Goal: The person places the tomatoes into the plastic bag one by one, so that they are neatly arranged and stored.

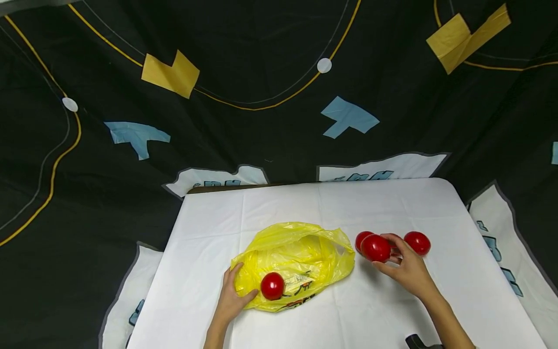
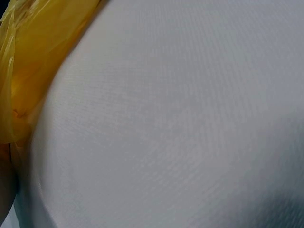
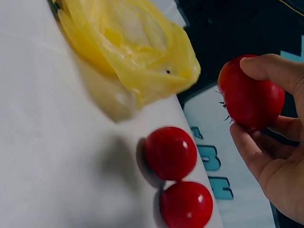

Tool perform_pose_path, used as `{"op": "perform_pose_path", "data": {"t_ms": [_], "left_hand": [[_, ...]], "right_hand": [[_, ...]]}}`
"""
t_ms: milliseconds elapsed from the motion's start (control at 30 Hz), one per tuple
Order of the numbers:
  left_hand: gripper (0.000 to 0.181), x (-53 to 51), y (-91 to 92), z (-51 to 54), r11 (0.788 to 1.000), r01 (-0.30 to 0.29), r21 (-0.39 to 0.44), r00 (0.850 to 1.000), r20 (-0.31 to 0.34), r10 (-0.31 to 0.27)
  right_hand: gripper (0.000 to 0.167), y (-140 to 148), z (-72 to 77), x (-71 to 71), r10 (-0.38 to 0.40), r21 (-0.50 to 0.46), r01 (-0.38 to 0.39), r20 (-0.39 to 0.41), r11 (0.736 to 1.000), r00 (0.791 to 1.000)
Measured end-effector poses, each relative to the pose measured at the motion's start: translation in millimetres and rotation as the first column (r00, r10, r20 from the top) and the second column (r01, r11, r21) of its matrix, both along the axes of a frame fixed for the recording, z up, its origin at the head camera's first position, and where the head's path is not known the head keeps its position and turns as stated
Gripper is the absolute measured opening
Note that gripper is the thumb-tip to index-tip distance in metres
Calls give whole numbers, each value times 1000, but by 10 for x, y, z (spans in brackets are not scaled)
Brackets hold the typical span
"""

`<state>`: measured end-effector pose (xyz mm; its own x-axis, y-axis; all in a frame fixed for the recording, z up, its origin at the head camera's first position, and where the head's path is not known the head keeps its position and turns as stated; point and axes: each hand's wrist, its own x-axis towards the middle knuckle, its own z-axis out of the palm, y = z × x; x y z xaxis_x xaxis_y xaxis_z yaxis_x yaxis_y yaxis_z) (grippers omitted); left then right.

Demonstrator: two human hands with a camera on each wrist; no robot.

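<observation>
My right hand (image 1: 407, 271) pinches a red tomato (image 3: 254, 95) between thumb and fingers, raised above the table. Green sepals show on its side in the right wrist view. Close by, another tomato (image 1: 362, 238) lies partly behind the held one, and a further tomato (image 1: 417, 243) sits beyond the hand; some red also shows between the fingers. With thumb and fingers spread, my left hand (image 1: 232, 295) holds the left edge of a crumpled yellow plastic bag (image 1: 305, 242). A single tomato (image 1: 272, 286) rests against the bag's front; whether it lies inside the mouth is unclear.
A white cloth covers the table (image 1: 375, 315). Behind it hangs a dark sheet (image 1: 261, 140) with yellow and blue shapes. A black object (image 1: 418, 342) shows at the bottom edge beside the right forearm.
</observation>
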<state>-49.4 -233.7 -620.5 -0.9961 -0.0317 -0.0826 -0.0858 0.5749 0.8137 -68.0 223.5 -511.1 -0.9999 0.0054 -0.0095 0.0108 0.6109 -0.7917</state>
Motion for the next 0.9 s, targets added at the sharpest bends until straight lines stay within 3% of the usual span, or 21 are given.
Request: {"op": "perform_pose_path", "data": {"t_ms": [500, 900], "left_hand": [[92, -2, 12, 0, 1000, -2, 3, 1000, 1, 2], [91, 0, -3, -18, 1000, 12, 13, 1000, -27, -12]], "right_hand": [[71, -418, -133, -45, 127, -56, -130, -54, 990, 990], [70, -691, -198, -62, 204, -100, -208, -48, 973, 978]]}}
